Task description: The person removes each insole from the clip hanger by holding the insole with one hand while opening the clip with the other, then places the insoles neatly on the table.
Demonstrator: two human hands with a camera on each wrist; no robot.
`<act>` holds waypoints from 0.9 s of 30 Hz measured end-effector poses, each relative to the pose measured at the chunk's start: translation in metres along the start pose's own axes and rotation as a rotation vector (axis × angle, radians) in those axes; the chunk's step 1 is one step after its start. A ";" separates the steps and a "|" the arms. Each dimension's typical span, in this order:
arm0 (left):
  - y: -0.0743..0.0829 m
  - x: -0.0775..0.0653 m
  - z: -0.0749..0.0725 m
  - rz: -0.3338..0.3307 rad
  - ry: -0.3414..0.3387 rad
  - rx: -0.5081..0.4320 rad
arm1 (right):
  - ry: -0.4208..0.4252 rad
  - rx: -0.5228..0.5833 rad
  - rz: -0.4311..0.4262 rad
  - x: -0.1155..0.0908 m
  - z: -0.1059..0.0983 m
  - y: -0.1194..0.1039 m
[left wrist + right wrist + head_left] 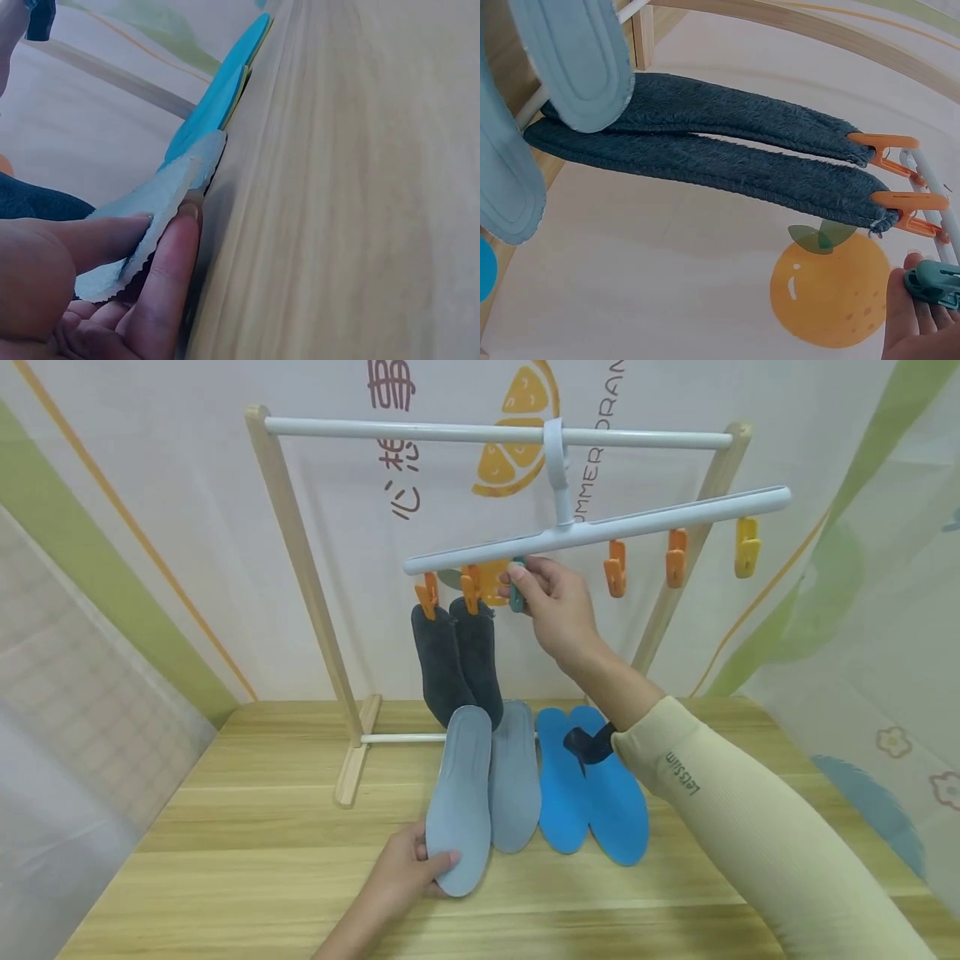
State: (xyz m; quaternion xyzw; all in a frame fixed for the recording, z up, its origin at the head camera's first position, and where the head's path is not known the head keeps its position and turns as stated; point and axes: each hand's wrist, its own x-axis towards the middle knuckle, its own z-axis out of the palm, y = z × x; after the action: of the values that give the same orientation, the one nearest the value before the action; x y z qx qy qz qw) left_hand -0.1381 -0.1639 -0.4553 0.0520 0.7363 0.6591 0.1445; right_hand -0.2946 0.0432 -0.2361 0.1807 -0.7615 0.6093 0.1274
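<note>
My L grip [407, 867] pinches the near end of a grey insole [461, 793], thumb on top, over the desk [262, 860] beside its matching insole [515, 785], & my R grip [561, 608] pinches the teal clip [517, 592]; insole's prob. v. light, bendy, not slippery, best held by an end w/o creasing.

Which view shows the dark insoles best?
Right wrist: both dark insoles appear largest, fuzzy texture clear, though a grey insole partly overlaps them. Head shows both, smaller; left wrist catches only a dark portion at the left edge.
</note>
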 end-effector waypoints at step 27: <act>0.013 0.021 0.007 -0.070 0.130 0.105 | -0.028 0.021 -0.013 0.000 -0.002 0.003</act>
State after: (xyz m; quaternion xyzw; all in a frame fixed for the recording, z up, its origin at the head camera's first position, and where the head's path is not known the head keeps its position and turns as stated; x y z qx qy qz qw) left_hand -0.1576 -0.1500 -0.4462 -0.0093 0.7790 0.6160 0.1166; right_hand -0.2960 0.0453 -0.2384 0.1955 -0.7555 0.6140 0.1186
